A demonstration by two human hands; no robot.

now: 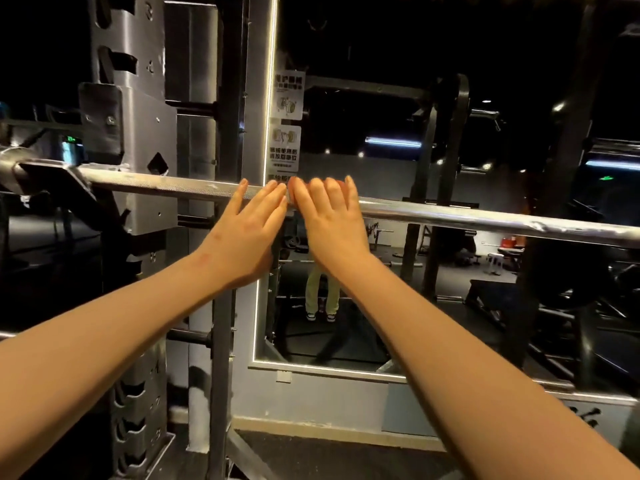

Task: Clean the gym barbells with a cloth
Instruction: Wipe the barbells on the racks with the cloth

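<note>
Rack: grey steel upright with slotted holes (138, 133), at the left; its hook carries the bar's left end.
Barbell: long silver steel bar (450, 214), lying across the whole view at chest height.
Left hand: (249, 230) fingers straight and spread, laid flat over the bar, clasping nothing.
Right hand: (332, 223) close beside the left, fingers draped over the bar; whether they clasp it cannot be told.
Mirror: light-edged wall mirror (363, 306), behind the bar.

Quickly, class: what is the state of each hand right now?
Left hand: open, fingertips touching the barbell.
Right hand: open, fingers resting on the barbell, gripping nothing.
</note>
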